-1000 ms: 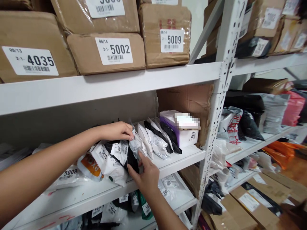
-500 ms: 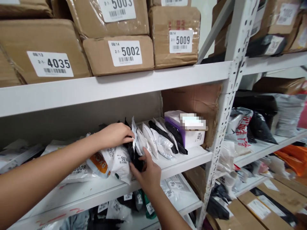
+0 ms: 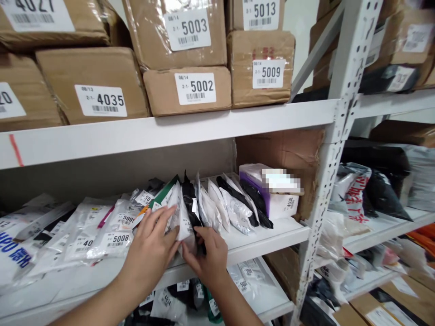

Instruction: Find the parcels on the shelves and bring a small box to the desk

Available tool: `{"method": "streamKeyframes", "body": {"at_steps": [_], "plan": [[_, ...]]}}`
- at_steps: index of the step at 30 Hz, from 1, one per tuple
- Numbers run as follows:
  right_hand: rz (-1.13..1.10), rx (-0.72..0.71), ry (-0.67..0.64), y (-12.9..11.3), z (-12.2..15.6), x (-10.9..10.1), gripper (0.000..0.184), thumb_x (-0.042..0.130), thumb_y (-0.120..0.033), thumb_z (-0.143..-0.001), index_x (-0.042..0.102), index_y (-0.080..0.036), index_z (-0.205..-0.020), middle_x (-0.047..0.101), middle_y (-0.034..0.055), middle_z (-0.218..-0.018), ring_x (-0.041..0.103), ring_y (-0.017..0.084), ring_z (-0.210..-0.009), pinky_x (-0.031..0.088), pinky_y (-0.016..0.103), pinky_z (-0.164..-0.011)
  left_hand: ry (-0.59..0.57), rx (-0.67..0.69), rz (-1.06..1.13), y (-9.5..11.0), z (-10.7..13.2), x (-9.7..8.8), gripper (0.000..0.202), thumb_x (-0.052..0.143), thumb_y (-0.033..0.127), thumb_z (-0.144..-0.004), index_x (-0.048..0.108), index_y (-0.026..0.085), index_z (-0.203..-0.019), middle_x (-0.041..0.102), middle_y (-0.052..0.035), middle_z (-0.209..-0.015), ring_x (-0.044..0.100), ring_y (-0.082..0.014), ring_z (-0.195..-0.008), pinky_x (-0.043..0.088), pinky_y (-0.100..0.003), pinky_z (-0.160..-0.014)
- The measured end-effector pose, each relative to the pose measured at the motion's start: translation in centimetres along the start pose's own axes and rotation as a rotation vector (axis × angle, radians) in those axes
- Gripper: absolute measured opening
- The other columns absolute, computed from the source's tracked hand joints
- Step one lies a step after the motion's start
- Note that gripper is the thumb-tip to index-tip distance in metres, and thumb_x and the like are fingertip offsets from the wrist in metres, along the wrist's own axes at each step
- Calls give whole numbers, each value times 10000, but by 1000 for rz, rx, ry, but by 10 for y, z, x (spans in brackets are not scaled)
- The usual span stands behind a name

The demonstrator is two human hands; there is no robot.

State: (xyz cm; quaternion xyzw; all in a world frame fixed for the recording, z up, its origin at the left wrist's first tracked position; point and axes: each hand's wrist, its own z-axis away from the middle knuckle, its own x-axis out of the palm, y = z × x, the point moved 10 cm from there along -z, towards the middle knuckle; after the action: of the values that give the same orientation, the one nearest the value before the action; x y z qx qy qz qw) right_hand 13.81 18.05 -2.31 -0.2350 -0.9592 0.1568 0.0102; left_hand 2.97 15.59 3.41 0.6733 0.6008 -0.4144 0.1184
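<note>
My left hand (image 3: 152, 246) lies with fingers spread against a white mailing bag (image 3: 181, 217) that stands on edge on the middle shelf. A green and orange bag (image 3: 166, 192) leans behind those fingers. On the right, my right hand (image 3: 209, 253) has its fingers curled at the front edge of a black mailing bag (image 3: 189, 192), its thumb near the white bag's lower corner. The fingertips are partly hidden. Several white and black bags (image 3: 217, 203) stand upright to the right, beside a purple and white box (image 3: 282, 203).
Labelled cardboard boxes (image 3: 186, 93) line the upper shelf, above a white beam (image 3: 170, 136). Flat bags (image 3: 112, 240) lie to the left. A perforated upright post (image 3: 331, 181) divides this rack from the right one. More bags (image 3: 168, 303) sit on the shelf below.
My left hand has moved down and left from the tops of the bags to the white bag's left side. My right hand remains by the black bag. The view has shifted left and up.
</note>
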Motion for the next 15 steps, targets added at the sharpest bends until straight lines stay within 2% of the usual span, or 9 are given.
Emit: {"method": "streamKeyframes", "body": {"at_steps": [2,3,5,7,9,10,13,15], "plan": [[-22,31,-23,1,-3,5,205,633,-269,-816,564,-186,-990,598,32,-750,564,158,-630,463,270,-559,148,-112,32,-9,12,-3,187,543,303,-869,663,206,-973,364,-156,-1430,277,-389,-1307,239,-626,-1059],[-28,50,-22,3,-3,6,171,632,-253,-823,573,-189,-970,599,32,-753,563,152,-629,463,266,-563,210,-154,55,-13,19,-4,241,556,319,-863,630,211,-1066,323,-170,-1447,243,-398,-1322,241,-628,-1053],[-33,64,-14,6,-3,9,140,635,-242,-827,583,-186,-946,590,26,-739,554,142,-611,455,261,-556,343,-189,112,-19,31,-5,449,559,318,-864,475,178,-1282,358,-212,-1405,265,-378,-1321,261,-591,-1054],[-32,66,-9,9,-1,10,131,633,-235,-831,588,-182,-942,578,18,-717,546,136,-594,448,260,-552,479,-213,160,-25,44,-6,578,550,287,-866,337,100,-1369,417,-240,-1341,325,-361,-1294,277,-556,-1051],[-27,64,-2,10,1,10,113,629,-235,-837,590,-181,-929,568,12,-700,540,133,-585,443,259,-549,575,-253,179,-29,55,-5,508,547,254,-861,393,73,-1310,455,-240,-1277,388,-348,-1244,293,-531,-1031],[-26,67,-2,11,2,10,105,627,-235,-839,590,-182,-922,567,12,-701,539,131,-584,442,258,-548,582,-266,174,-29,58,-2,414,544,237,-862,460,91,-1241,468,-225,-1245,419,-338,-1208,298,-527,-1015],[-26,79,-9,13,4,12,90,621,-234,-845,585,-185,-912,565,11,-710,534,126,-576,438,252,-535,541,-268,159,-22,59,9,191,528,193,-872,580,152,-1051,479,-180,-1183,473,-309,-1111,315,-527,-952],[-33,83,-14,13,6,13,81,602,-221,-855,577,-186,-923,559,9,-714,531,121,-566,439,246,-529,530,-301,177,-20,59,16,179,531,177,-869,606,172,-1031,407,-197,-1289,430,-342,-1172,316,-551,-936]]}}
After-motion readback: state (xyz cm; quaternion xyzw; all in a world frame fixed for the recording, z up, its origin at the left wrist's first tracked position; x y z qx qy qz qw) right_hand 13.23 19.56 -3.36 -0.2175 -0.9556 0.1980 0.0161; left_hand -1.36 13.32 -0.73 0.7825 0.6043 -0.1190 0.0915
